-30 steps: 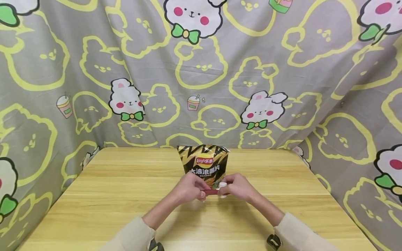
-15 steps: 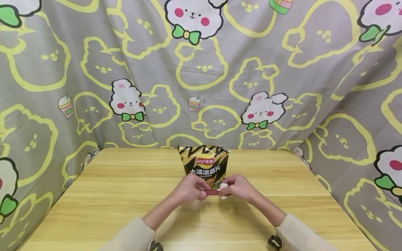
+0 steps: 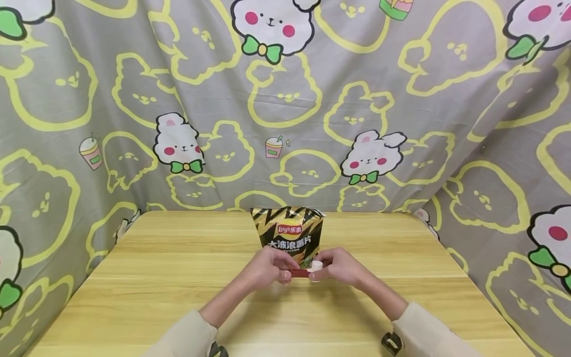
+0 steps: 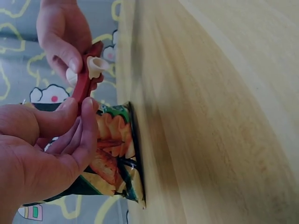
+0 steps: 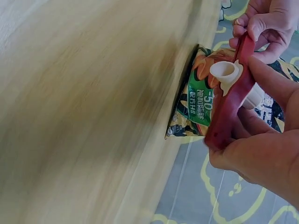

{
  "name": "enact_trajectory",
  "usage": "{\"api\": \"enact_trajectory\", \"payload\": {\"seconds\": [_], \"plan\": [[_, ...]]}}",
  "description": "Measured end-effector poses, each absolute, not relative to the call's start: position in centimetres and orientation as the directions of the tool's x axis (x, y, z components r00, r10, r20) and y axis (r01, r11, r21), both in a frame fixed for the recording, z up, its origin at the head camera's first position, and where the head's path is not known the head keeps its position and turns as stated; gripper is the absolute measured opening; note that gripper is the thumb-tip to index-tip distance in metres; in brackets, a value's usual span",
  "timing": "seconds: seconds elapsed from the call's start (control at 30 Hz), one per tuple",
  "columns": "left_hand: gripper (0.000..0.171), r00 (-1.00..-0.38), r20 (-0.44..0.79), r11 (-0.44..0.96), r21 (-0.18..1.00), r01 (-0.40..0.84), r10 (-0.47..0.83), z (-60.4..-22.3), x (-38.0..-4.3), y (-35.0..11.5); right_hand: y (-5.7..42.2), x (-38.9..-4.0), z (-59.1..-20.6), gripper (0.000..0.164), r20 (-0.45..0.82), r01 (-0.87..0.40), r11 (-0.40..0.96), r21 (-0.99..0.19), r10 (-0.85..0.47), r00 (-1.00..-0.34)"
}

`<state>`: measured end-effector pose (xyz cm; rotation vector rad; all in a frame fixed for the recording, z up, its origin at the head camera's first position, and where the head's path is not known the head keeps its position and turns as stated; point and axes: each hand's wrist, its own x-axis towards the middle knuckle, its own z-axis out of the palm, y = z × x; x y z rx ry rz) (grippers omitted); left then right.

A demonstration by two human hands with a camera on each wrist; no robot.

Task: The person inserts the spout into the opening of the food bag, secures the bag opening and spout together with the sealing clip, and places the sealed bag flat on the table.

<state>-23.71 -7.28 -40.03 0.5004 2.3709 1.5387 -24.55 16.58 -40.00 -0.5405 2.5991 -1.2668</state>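
A dark red bag clip with a white pouring spout is held level between both hands, in front of an upright crisp bag. My left hand pinches one end of the clip between thumb and fingers. Thumb and fingers of my right hand grip the other end, next to the spout. A white ribbed cap sits on the clip's opposite side from the open spout. The black and gold bag stands behind the clip, its lower front partly hidden by the hands in the head view.
A light wooden table lies under the hands and the bag. Behind it and on both sides hangs a grey curtain with rabbit prints and yellow outlines. Black wrist straps show below the cuffs.
Both hands keep their grip at nearly the same place. The clip has turned slightly, so less of the white part shows below the right thumb. The bag stays put.
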Motion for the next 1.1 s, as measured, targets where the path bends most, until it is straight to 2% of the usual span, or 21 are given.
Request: {"api": "enact_trajectory", "payload": {"seconds": [0.3,0.63,0.9,1.1], "plan": [[0.021,-0.902,-0.070,0.328,0.941,0.082,0.426,-39.51,-23.90,-7.50,16.61,-24.64,-40.07,0.021,-0.065,-0.156,0.535,-0.830,-0.371,-0.926],[0.021,-0.908,-0.062,0.323,0.943,0.084,0.415,-39.92,-23.92,-7.55,16.71,-24.97,-40.00,0.022,0.011,-0.276,0.574,-0.771,-0.422,-0.907],[0.018,-0.910,-0.070,0.306,0.950,0.064,0.408,-40.37,-24.05,-7.74,16.89,-25.02,-39.74,0.013,-0.022,-0.276,0.559,-0.782,-0.466,-0.884],[0.016,-0.913,-0.070,0.286,0.957,0.052,0.401,-40.21,-23.97,-7.60,16.88,-24.90,-39.62,0.013,-0.005,-0.288,0.567,-0.772,-0.458,-0.889]]}}
